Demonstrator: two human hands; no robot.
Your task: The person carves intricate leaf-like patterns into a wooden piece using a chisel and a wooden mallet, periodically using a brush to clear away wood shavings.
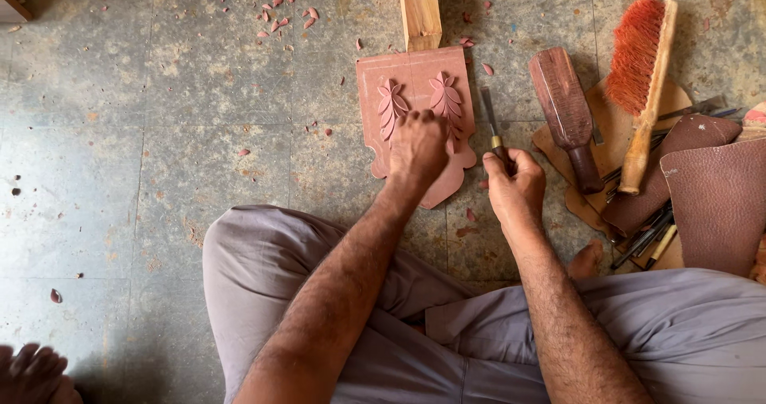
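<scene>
Grey-trousered knees (558,332) of the seated person fill the bottom of the view, and both forearms reach out from them toward a reddish wooden panel (415,85) lying flat on the stone floor (159,132). Two leaf motifs (391,107) stand in relief near the panel's top, side by side and already cleanly outlined; the lower half, down to the scalloped bottom edge, looks plain apart from faint lines (part of it is hidden under the hand), so I judge the carving well begun but far from finished. Red chips (279,9) lie scattered on the floor beyond the panel.

The left hand (419,144) rests on the panel just below the leaves, its fingers curled down and pressed against the wood, holding nothing. The right hand (515,184) is just beside the panel's right edge, fingers wrapped closed round the handle of a chisel (491,124), whose blade points away along that edge.

To the right, well apart from the panel, lie a dark wooden mallet (566,112), an orange-bristled brush (642,69) and a leather roll of tools (710,196).
</scene>
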